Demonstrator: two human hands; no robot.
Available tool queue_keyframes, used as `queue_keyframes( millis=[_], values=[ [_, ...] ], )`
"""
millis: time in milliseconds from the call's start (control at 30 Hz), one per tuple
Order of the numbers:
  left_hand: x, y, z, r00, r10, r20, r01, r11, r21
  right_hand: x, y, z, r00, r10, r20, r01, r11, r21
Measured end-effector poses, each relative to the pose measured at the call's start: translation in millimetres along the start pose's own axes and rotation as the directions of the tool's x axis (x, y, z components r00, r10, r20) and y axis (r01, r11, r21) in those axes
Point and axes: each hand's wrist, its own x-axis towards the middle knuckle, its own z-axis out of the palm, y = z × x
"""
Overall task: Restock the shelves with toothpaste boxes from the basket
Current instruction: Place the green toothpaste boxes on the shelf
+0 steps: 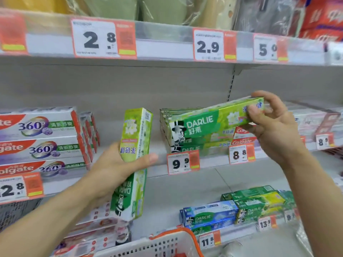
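Observation:
My left hand (113,164) grips a green Darlie toothpaste box (134,138) held upright in front of the middle shelf (159,165). My right hand (272,127) pinches the right end of a second green Darlie box (207,121), which lies tilted on top of a stack of the same boxes (187,145) above the 9.9 price tag. The white basket with an orange rim (167,243) shows at the bottom edge; its contents are hidden.
Colgate 360 boxes (40,140) are stacked at the left of the middle shelf, red Colgate boxes (243,138) right of the Darlie stack. Blue and green Darlie boxes (241,208) lie on the lower shelf. Bagged goods fill the top shelf (167,39).

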Motion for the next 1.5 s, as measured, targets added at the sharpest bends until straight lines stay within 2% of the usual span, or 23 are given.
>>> queue_keyframes(
  millis=[100,200,333,433,533,600,667,700,733,767,800,833,900,967,1033,1100,1200,1267,1333,1433,1500],
  values=[
    [17,2,-5,0.996,-0.057,0.063,0.068,0.977,-0.202,29,13,6,0.992,-0.080,-0.098,0.078,0.997,-0.028],
    [25,1,-9,0.991,-0.116,0.060,0.129,0.935,-0.331,50,35,11,0.990,-0.133,-0.051,0.119,0.971,-0.207],
    [38,3,-4,0.995,-0.086,0.056,0.098,0.960,-0.264,74,53,16,0.989,-0.148,-0.005,0.126,0.861,-0.493],
    [46,9,1,0.999,0.003,0.046,0.006,0.983,-0.183,88,73,14,0.992,-0.124,-0.017,0.085,0.764,-0.640],
    [51,8,1,0.994,0.090,0.060,-0.085,0.993,-0.082,96,88,16,0.998,-0.066,0.000,0.037,0.559,-0.829],
    [54,6,-1,0.988,0.135,0.069,-0.134,0.991,-0.014,98,81,19,0.986,-0.165,-0.005,0.070,0.446,-0.892],
    [55,6,-4,0.980,0.181,0.086,-0.187,0.980,0.063,93,61,32,0.940,-0.339,-0.043,0.138,0.491,-0.860],
    [55,6,-5,0.973,0.206,0.101,-0.216,0.971,0.100,86,48,42,0.919,-0.391,-0.049,0.191,0.552,-0.811],
    [55,7,-6,0.965,0.231,0.120,-0.246,0.961,0.124,80,37,52,0.923,-0.383,-0.019,0.242,0.620,-0.746],
    [54,9,-6,0.958,0.253,0.132,-0.271,0.953,0.137,70,26,63,0.948,-0.313,0.060,0.270,0.688,-0.674],
    [51,12,-5,0.951,0.273,0.143,-0.292,0.946,0.138,60,19,72,0.968,-0.184,0.174,0.252,0.748,-0.614],
    [49,14,-3,0.945,0.287,0.158,-0.309,0.941,0.138,51,15,80,0.957,-0.028,0.288,0.198,0.790,-0.580],
    [45,18,2,0.929,0.305,0.208,-0.337,0.931,0.141,35,12,89,0.870,0.208,0.447,0.097,0.818,-0.567],
    [41,21,5,0.912,0.312,0.265,-0.360,0.920,0.156,26,11,92,0.812,0.263,0.521,0.028,0.874,-0.485],
    [40,20,1,0.899,0.279,0.337,-0.365,0.903,0.226,24,8,88,0.831,0.253,0.495,-0.066,0.929,-0.364],
    [41,19,-10,0.897,0.205,0.391,-0.344,0.879,0.331,25,8,83,0.881,0.266,0.392,-0.139,0.936,-0.323],
    [43,19,-25,0.919,0.214,0.331,-0.347,0.838,0.422,27,14,75,0.918,0.338,0.206,-0.282,0.923,-0.261],
    [47,19,-24,0.947,0.266,0.179,-0.306,0.917,0.256,29,15,71,0.908,0.390,0.155,-0.359,0.913,-0.196],
    [54,18,-17,0.962,0.274,-0.005,-0.274,0.960,-0.063,30,12,65,0.890,0.429,0.156,-0.416,0.903,-0.108],
    [63,15,-4,0.968,0.202,-0.151,-0.246,0.888,-0.388,31,5,57,0.887,0.410,0.213,-0.435,0.896,0.087],
    [67,15,4,0.970,0.161,-0.180,-0.226,0.865,-0.449,33,6,52,0.913,0.371,0.168,-0.379,0.925,0.021]
  ],
)
